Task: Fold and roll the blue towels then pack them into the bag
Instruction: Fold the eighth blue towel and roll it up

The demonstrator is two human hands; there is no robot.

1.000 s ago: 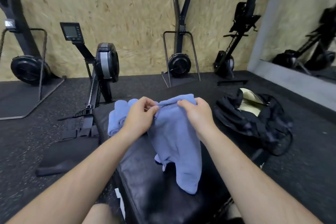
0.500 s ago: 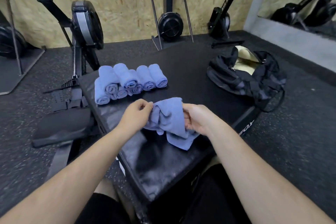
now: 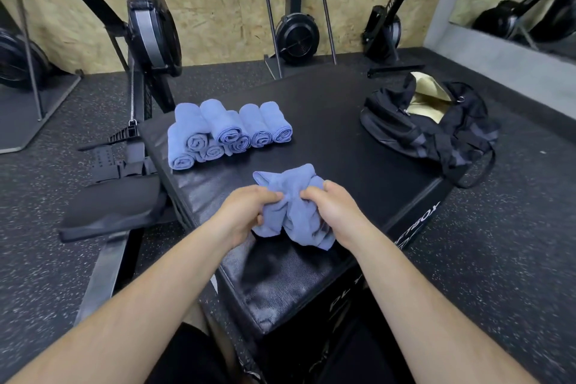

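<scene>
A black padded plyo box (image 3: 327,121) stands on a dark speckled rubber floor (image 3: 514,243), in a room walled with pale chipboard (image 3: 218,3). A black rowing machine (image 3: 152,31) sits just left of the box, others stand upright against the wall, and a wall mirror (image 3: 514,3) is at the right. On the box's far right corner slumps a black fabric duffel bag (image 3: 436,137), its open mouth showing a pale cream lining. A pile of rolled blue towels (image 3: 224,131) lies at the far left of the box, ends toward the camera. Near the front edge, the left grip (image 3: 246,212) and right grip (image 3: 330,209) each clench a crumpled blue towel (image 3: 296,218), bunched between them, its lower folds touching the box.
</scene>
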